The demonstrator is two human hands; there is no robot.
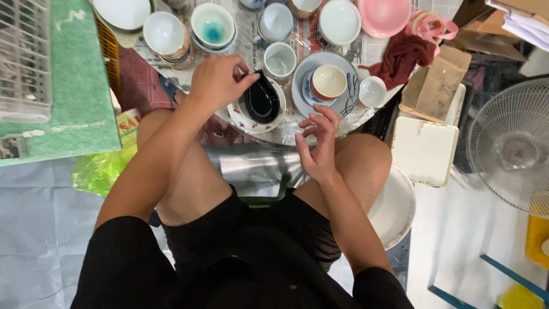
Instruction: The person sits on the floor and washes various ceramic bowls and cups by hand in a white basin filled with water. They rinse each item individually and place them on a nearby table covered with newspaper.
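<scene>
My left hand (216, 82) grips the rim of a small black oval dish (262, 100), which sits tilted on a white patterned plate (240, 117). My right hand (318, 144) hovers just below the table's near edge with its fingers curled apart, holding nothing. Right above it stands a cream bowl with a red outside (328, 82) on a grey-blue plate (346, 103). A white cup (279, 59) is just behind the black dish. My bare knees sit under the table edge.
Several white bowls and cups (164, 32), a pink bowl (383, 14), a small white bowl (372, 91) and a dark red cloth (403, 54) crowd the newspaper-covered table. A brown paper bag (434, 83), white box (424, 150), fan (514, 146) and white basin (396, 209) lie right; green mat (74, 86) left.
</scene>
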